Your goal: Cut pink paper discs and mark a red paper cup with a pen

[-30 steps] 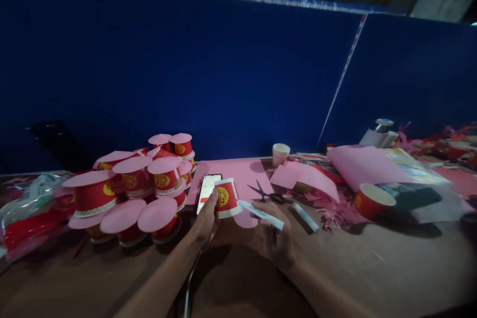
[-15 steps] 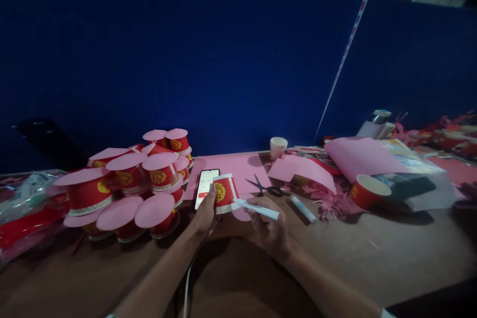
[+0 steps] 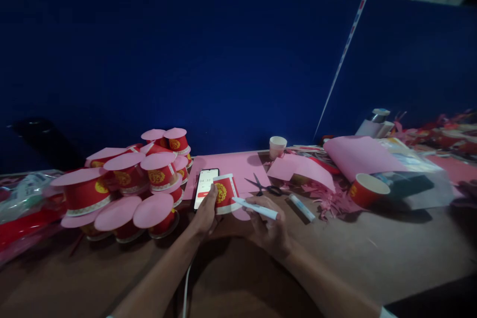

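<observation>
My left hand (image 3: 206, 212) is closed on the left side of a red paper cup (image 3: 225, 195) with a gold emblem and a white band. A whitish pen-like tube (image 3: 259, 208) is pinched in my right hand (image 3: 271, 228), its tip pointing left near the cup's lower right edge. Partly behind the cup lies a pink paper disc (image 3: 243, 213). A lit phone (image 3: 206, 186) lies just left of the cup, on a pink sheet (image 3: 238, 161). Black-handled scissors (image 3: 275, 190) rest open to the right, with a capped tube (image 3: 301, 207) beside them.
Several red cups topped with pink discs (image 3: 153, 210) are stacked at the left, beside a plastic bag (image 3: 28, 198). Rightward are a white cup (image 3: 278, 146), curled pink paper (image 3: 363, 156), pink shreds (image 3: 337, 201) and a red cup (image 3: 367, 191) lying tilted. A blue partition (image 3: 231, 69) stands behind.
The view has shifted very slightly, moving things a little to the left. Both hands keep the same hold on the cup and the tube.
</observation>
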